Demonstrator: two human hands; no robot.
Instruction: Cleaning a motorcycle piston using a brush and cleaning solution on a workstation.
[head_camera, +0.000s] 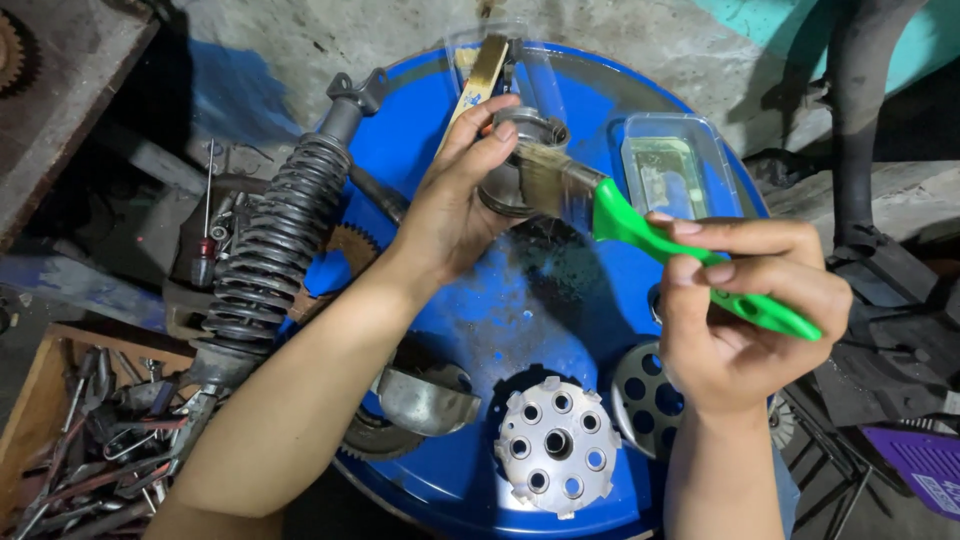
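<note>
Brushing a round metal ring (520, 160) with a green plastic-handled paintbrush (640, 235).

shock absorber (275, 245), clutch hub (556, 444), plastic tub (672, 160)

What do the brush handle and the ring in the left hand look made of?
Brush handle: likely plastic, bright green with a smooth moulded look. Ring in the left hand: probably metal, dull grey with a slight sheen.
</note>
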